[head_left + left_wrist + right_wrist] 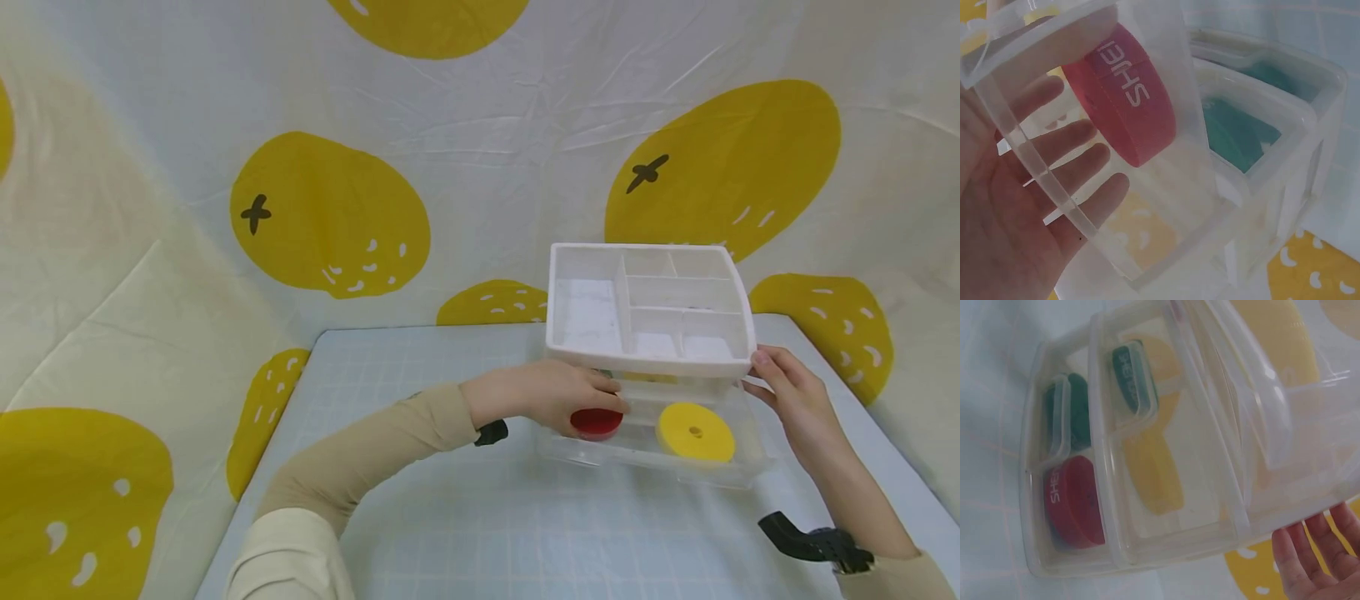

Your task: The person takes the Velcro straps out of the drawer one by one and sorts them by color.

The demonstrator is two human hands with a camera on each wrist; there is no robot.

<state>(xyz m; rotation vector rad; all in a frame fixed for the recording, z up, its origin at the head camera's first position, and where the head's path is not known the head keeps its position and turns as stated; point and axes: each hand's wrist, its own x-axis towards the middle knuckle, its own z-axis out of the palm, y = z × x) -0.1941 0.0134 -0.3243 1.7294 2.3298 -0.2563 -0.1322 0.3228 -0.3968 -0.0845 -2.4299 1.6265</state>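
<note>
My left hand (pixel 566 396) reaches into a pulled-out clear drawer (pixel 637 454) and grips a red roll of tape (pixel 597 423). In the left wrist view, that red roll (pixel 1132 94) shows white lettering on its side, and several fingers spread behind the clear plastic. A yellow roll of tape (pixel 696 432) lies in the drawer's right part. The drawer belongs to a small organizer with a white divided top (pixel 588 317). My right hand (pixel 798 400) rests against the organizer's right side, thumb at the top's front corner; its fingers (pixel 1291 565) touch the side in the right wrist view.
Lower drawers seen by the right wrist hold another red roll (pixel 1075 503), green rolls (pixel 1132 378) and a yellow piece (pixel 1154 469). The organizer stands on a pale blue gridded table (pixel 450 517), with a fruit-patterned cloth (pixel 495 167) behind and around.
</note>
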